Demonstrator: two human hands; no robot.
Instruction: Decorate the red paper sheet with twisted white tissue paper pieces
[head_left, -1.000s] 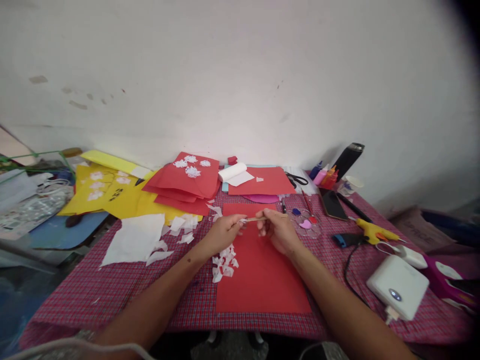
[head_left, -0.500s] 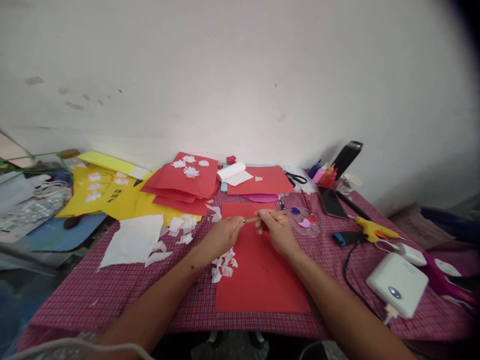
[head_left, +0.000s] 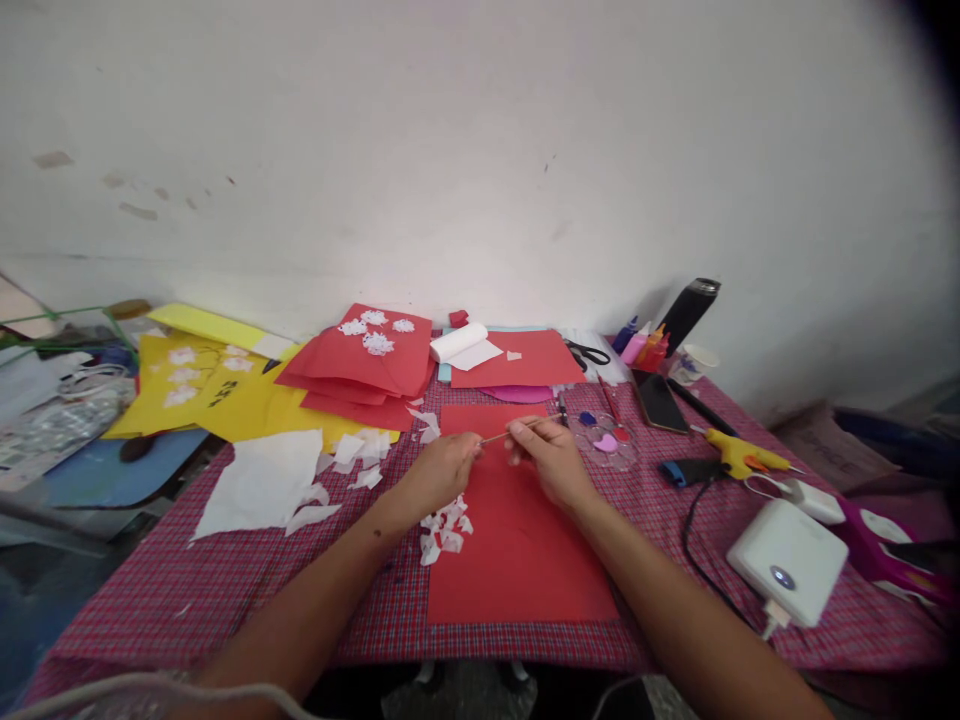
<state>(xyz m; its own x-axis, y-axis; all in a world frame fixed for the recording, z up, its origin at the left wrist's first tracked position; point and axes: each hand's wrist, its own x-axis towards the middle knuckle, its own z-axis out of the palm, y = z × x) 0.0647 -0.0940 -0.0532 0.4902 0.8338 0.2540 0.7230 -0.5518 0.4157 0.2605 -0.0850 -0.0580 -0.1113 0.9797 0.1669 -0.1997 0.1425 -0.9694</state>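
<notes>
Over the upper part of a red paper sheet (head_left: 517,560), my two hands are close together. My right hand (head_left: 551,455) is closed, pinching a thin light-brown stick (head_left: 496,437) that slants down to the left. At its left end, the fingertips of my left hand (head_left: 444,468) are pinched together; what they hold there is hidden. Just below my left hand, small torn white paper pieces (head_left: 446,528) lie in a heap on the sheet's left edge.
Left are a larger white paper (head_left: 259,485), yellow sheets (head_left: 225,385) and red sheets with white paper flowers (head_left: 379,343). Behind stands a white roll (head_left: 459,343). To the right lie a clear paint palette (head_left: 609,455), a phone (head_left: 660,402), a yellow glue gun (head_left: 739,455) and a white box (head_left: 787,560).
The stick has turned slightly between my hands, and a white-and-dark bit at its left end no longer shows. Both hands stay in nearly the same place; the view has shifted slightly.
</notes>
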